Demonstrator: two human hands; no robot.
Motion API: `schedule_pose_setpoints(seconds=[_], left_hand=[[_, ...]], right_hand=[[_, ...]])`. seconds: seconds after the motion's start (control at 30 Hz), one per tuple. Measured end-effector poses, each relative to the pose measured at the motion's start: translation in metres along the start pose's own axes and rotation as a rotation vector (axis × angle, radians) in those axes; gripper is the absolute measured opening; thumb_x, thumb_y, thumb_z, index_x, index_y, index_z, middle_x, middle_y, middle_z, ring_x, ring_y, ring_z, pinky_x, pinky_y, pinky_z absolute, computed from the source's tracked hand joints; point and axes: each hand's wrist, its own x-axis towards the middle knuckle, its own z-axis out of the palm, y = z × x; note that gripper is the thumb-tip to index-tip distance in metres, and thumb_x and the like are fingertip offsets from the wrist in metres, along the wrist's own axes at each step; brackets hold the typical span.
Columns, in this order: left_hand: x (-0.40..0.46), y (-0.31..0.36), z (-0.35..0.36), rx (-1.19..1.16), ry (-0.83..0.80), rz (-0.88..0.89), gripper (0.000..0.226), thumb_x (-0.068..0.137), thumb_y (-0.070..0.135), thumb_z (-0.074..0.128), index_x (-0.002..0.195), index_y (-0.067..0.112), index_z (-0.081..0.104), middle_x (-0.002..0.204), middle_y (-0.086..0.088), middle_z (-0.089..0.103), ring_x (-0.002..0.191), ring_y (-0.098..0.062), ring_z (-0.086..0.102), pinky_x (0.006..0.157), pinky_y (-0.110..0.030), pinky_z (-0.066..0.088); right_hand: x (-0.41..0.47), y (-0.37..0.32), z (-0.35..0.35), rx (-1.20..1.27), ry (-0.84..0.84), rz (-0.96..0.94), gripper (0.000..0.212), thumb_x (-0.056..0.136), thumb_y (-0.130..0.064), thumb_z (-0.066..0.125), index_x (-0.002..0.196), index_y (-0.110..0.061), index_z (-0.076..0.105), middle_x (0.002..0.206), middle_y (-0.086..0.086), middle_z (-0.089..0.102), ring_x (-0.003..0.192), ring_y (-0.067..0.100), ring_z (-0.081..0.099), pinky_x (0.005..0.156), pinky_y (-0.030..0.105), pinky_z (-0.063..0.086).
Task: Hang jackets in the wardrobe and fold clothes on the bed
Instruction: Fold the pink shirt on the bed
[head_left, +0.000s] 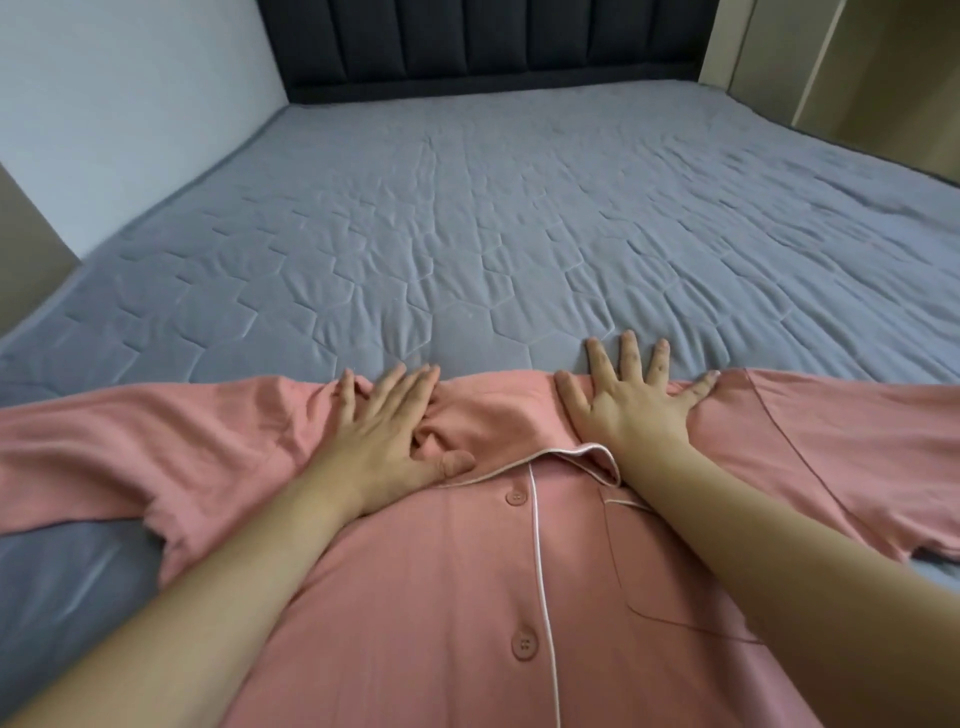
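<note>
Left hand (382, 434) flat, fingers straight, pressing collar of pink button-front pyjama shirt (457, 597). Right hand (631, 400) splayed on shoulder, fingertips on grey quilted bed (467, 234).

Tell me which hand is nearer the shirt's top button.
Left. The left hand presses the collar area just left of the top button, thumb almost beside it; the right hand lies farther up-right on the shoulder.

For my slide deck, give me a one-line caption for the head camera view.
Left hand and right hand press flat on a pink button-front pyjama shirt spread over a grey quilted bed.
</note>
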Motion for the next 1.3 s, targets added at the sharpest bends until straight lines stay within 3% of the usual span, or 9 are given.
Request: schedule_pose_setpoints(seconds=[0.23, 0.33, 0.43, 0.57, 0.67, 0.77, 0.87, 1.03, 1.3], left_hand=[[0.0, 0.012, -0.011, 0.032, -0.144, -0.12, 0.136, 0.042, 0.106, 0.012, 0.154, 0.033, -0.014, 0.161, 0.014, -0.02, 0.144, -0.006, -0.027, 0.114, -0.054, -0.021], [-0.025, 0.019, -0.013, -0.096, -0.015, -0.255, 0.127, 0.051, 0.103, 0.024, 0.154, 0.032, 0.0, 0.161, 0.009, -0.012, 0.148, -0.014, -0.016, 0.119, -0.049, -0.011], [-0.045, 0.035, -0.014, -0.281, 0.256, -0.467, 0.076, 0.067, 0.084, 0.04, 0.116, 0.028, 0.054, 0.142, -0.004, 0.031, 0.136, -0.03, 0.025, 0.115, -0.042, 0.016], [-0.032, 0.042, -0.032, -0.425, 0.086, -0.628, 0.037, 0.091, 0.05, 0.046, 0.1, 0.024, 0.071, 0.134, -0.005, 0.049, 0.126, -0.034, 0.036, 0.112, -0.038, 0.021], [-0.041, 0.034, -0.033, -0.418, 0.122, -0.648, 0.034, 0.091, 0.039, 0.047, 0.08, 0.014, 0.068, 0.129, -0.013, 0.056, 0.123, -0.038, 0.039, 0.111, -0.039, 0.028], [-0.051, 0.036, -0.032, -0.461, 0.063, -0.669, 0.037, 0.095, 0.035, 0.044, 0.107, 0.011, 0.069, 0.14, -0.011, 0.049, 0.128, -0.035, 0.038, 0.109, -0.036, 0.027], [-0.03, 0.049, -0.047, -0.781, 0.099, -0.745, 0.07, 0.083, 0.068, 0.034, 0.121, 0.019, 0.066, 0.139, -0.008, 0.052, 0.132, -0.033, 0.039, 0.113, -0.05, 0.026], [-0.026, 0.061, -0.03, -0.264, 0.019, -0.664, 0.054, 0.093, 0.045, 0.039, 0.132, 0.013, 0.059, 0.145, -0.006, 0.044, 0.131, -0.035, 0.034, 0.114, -0.05, 0.019], [-0.06, 0.048, -0.053, -0.101, 0.068, -0.675, 0.054, 0.094, 0.043, 0.04, 0.132, 0.005, 0.053, 0.141, -0.016, 0.043, 0.133, -0.035, 0.034, 0.112, -0.044, 0.023]], right_hand=[[-0.021, -0.002, -0.015, 0.068, 0.157, -0.885, 0.07, 0.089, -0.067, 0.021, 0.151, -0.035, 0.021, 0.157, -0.005, 0.029, 0.145, 0.018, 0.028, 0.112, 0.066, 0.014], [-0.013, -0.004, -0.016, -0.161, -0.058, -0.83, 0.075, 0.083, -0.071, 0.0, 0.149, -0.038, -0.011, 0.162, -0.012, 0.007, 0.149, 0.01, 0.008, 0.119, 0.05, 0.003], [-0.008, -0.007, -0.011, -0.226, -0.11, -0.784, 0.078, 0.085, -0.068, 0.002, 0.152, -0.031, -0.015, 0.163, -0.01, -0.006, 0.149, 0.01, -0.003, 0.119, 0.047, -0.003], [-0.01, -0.008, -0.012, -0.232, -0.136, -0.776, 0.08, 0.085, -0.072, 0.001, 0.152, -0.031, -0.014, 0.162, -0.009, -0.008, 0.149, 0.01, -0.005, 0.12, 0.047, -0.005], [-0.011, -0.008, -0.013, -0.194, -0.105, -0.783, 0.088, 0.078, -0.079, -0.009, 0.153, -0.032, -0.01, 0.163, -0.01, -0.002, 0.149, 0.009, -0.001, 0.12, 0.049, 0.0], [-0.009, -0.005, -0.012, -0.163, -0.1, -0.805, 0.088, 0.079, -0.08, -0.009, 0.153, -0.033, -0.007, 0.162, -0.012, 0.0, 0.149, 0.009, -0.001, 0.118, 0.054, 0.003], [-0.009, -0.006, -0.011, -0.16, -0.097, -0.798, 0.085, 0.081, -0.077, -0.001, 0.154, -0.034, -0.004, 0.162, -0.012, 0.0, 0.149, 0.009, 0.0, 0.117, 0.057, 0.004], [-0.008, -0.007, -0.008, -0.156, -0.095, -0.785, 0.083, 0.08, -0.08, -0.003, 0.153, -0.039, -0.005, 0.162, -0.013, 0.002, 0.149, 0.009, 0.002, 0.117, 0.058, 0.006], [-0.029, -0.041, -0.049, -0.595, -0.243, -0.629, 0.08, 0.084, -0.072, -0.003, 0.153, -0.033, -0.008, 0.163, 0.001, -0.001, 0.149, 0.024, 0.008, 0.115, 0.061, 0.005]])
